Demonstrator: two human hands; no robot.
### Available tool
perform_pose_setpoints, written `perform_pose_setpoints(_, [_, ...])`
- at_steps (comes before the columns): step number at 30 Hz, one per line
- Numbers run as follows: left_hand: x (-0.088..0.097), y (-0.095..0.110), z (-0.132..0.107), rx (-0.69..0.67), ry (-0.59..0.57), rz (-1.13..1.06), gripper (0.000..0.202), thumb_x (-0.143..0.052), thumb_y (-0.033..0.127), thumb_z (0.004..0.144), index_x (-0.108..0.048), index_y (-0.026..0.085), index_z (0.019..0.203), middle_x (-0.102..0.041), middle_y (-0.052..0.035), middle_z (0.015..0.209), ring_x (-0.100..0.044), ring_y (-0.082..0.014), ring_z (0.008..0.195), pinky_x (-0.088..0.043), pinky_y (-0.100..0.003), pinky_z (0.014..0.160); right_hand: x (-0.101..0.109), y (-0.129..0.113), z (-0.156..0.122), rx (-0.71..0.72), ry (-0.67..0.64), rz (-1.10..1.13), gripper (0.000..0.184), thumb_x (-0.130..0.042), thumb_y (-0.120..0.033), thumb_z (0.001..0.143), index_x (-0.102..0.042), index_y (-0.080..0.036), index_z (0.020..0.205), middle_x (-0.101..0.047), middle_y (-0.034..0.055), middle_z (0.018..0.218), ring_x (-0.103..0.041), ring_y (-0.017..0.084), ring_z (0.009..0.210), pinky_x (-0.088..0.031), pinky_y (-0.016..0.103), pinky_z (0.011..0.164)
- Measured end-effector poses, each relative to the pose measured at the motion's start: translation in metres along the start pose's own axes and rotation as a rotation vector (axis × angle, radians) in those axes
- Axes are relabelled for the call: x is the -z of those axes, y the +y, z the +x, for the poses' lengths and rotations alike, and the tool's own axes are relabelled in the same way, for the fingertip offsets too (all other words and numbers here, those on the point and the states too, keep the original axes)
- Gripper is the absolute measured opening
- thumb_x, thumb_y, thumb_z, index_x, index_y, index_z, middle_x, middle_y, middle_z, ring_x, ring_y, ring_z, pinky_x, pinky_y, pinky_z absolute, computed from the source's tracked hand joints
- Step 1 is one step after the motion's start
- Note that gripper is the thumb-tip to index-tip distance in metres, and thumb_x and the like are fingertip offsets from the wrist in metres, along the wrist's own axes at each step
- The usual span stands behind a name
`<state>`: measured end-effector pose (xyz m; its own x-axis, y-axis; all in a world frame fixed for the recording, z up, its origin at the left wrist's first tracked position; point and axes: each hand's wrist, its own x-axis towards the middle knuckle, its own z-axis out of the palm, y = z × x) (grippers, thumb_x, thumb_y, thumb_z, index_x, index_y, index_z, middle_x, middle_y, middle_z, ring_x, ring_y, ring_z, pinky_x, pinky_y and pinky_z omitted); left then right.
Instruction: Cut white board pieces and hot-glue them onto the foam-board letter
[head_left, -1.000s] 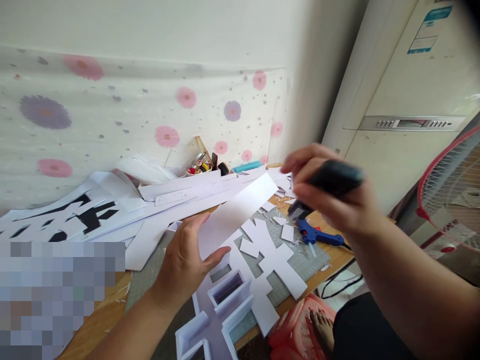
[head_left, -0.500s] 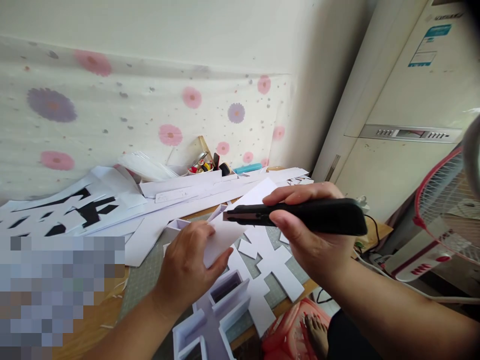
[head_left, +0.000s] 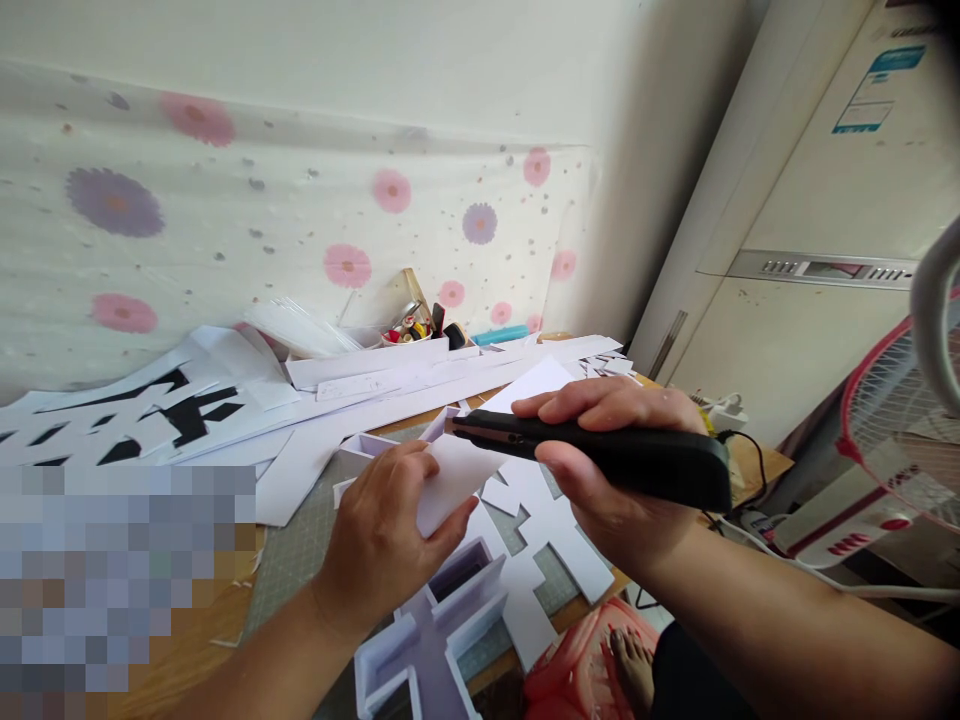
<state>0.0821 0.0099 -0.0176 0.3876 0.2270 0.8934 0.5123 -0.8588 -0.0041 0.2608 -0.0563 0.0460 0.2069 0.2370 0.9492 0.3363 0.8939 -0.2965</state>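
Observation:
My left hand (head_left: 382, 540) is closed on one end of a white paper strip (head_left: 465, 468), which it holds above the grey cutting mat (head_left: 300, 545). My right hand (head_left: 615, 470) grips a black utility knife (head_left: 600, 450) with its tip pointed left, at the strip's upper edge close to my left fingers. Under the hands lies a white foam-board character shape (head_left: 547, 530) with raised walls (head_left: 442, 630) glued along part of its outline.
White strips and sheets with black cut-outs (head_left: 172, 410) are heaped at the back left. A small box of tools (head_left: 416, 325) stands by the flowered wall cloth. An air conditioner cabinet (head_left: 810, 200) and a red fan (head_left: 900, 420) stand at the right. A red stool (head_left: 585, 670) is below.
My right hand has brought the black knife leftward from the mat's far right side to the strip. My left hand has lifted and bent the strip's end. The blue glue gun is out of sight now.

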Motion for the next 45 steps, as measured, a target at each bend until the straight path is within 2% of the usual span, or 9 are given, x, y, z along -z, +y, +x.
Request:
perform_pose_setpoints(6, [0.001, 0.001, 0.0, -0.028, 0.006, 0.007, 0.025, -0.066, 0.037, 0.088, -0.05, 0.018, 0.095, -0.068, -0.011, 0.092, -0.072, -0.0263, 0.085, -0.059, -0.036, 0.071, 0.003, 0.003, -0.004, 0.029, -0.041, 0.007, 0.025, -0.079, -0.023, 0.086, -0.054, -0.021, 0.091, -0.064, 0.0012, 0.087, -0.072, 0.021, 0.081, -0.066, 0.041, 0.074])
perform_pose_setpoints(10, [0.001, 0.001, 0.0, -0.031, 0.001, 0.023, 0.026, -0.064, 0.039, 0.089, -0.049, 0.019, 0.095, -0.068, -0.0103, 0.09, -0.072, -0.0267, 0.085, -0.059, -0.037, 0.071, 0.006, 0.002, -0.006, 0.042, -0.112, -0.014, 0.023, -0.078, -0.015, 0.085, -0.057, -0.022, 0.093, -0.065, 0.0029, 0.09, -0.072, 0.023, 0.083, -0.065, 0.042, 0.075])
perform_pose_setpoints(15, [0.001, 0.0, 0.001, -0.036, -0.003, 0.055, 0.023, -0.061, 0.04, 0.091, -0.049, 0.02, 0.095, -0.067, -0.0095, 0.09, -0.07, -0.0257, 0.083, -0.059, -0.036, 0.071, 0.01, -0.003, -0.008, 0.049, -0.184, -0.083, 0.024, -0.077, -0.016, 0.086, -0.056, -0.024, 0.095, -0.064, 0.0031, 0.09, -0.072, 0.023, 0.083, -0.066, 0.04, 0.073])
perform_pose_setpoints(22, [0.001, -0.003, 0.001, -0.05, -0.006, 0.098, 0.023, -0.059, 0.041, 0.092, -0.047, 0.021, 0.091, -0.067, -0.0121, 0.096, -0.069, -0.027, 0.086, -0.057, -0.038, 0.073, 0.017, -0.012, -0.006, 0.081, -0.34, -0.153, 0.03, -0.075, -0.007, 0.084, -0.053, -0.022, 0.099, -0.064, 0.0043, 0.094, -0.072, 0.024, 0.09, -0.065, 0.038, 0.078])
perform_pose_setpoints(29, [0.0, -0.009, 0.0, -0.051, -0.004, 0.133, 0.026, -0.065, 0.037, 0.09, -0.045, 0.02, 0.088, -0.064, -0.0095, 0.09, -0.063, -0.0235, 0.079, -0.054, -0.035, 0.068, 0.024, -0.014, -0.004, 0.168, -0.442, -0.173, 0.028, -0.073, -0.005, 0.084, -0.052, -0.016, 0.099, -0.063, 0.0067, 0.092, -0.072, 0.023, 0.091, -0.065, 0.033, 0.079])
perform_pose_setpoints(40, [-0.004, -0.012, -0.001, -0.051, -0.047, 0.11, 0.026, -0.061, 0.04, 0.092, -0.042, 0.023, 0.088, -0.061, -0.0072, 0.088, -0.062, -0.0236, 0.081, -0.052, -0.035, 0.07, 0.025, -0.017, -0.002, 0.205, -0.464, -0.223, 0.021, -0.069, -0.006, 0.087, -0.053, -0.015, 0.095, -0.064, 0.0068, 0.089, -0.071, 0.019, 0.087, -0.063, 0.026, 0.075])
perform_pose_setpoints(45, [-0.003, -0.016, -0.001, -0.044, -0.057, 0.119, 0.026, -0.061, 0.041, 0.092, -0.042, 0.023, 0.087, -0.06, -0.0048, 0.087, -0.063, -0.0223, 0.081, -0.051, -0.032, 0.07, 0.03, -0.024, 0.003, 0.149, -0.507, -0.223, 0.019, -0.068, -0.007, 0.087, -0.054, -0.017, 0.094, -0.065, 0.0065, 0.087, -0.07, 0.018, 0.081, -0.061, 0.026, 0.069])
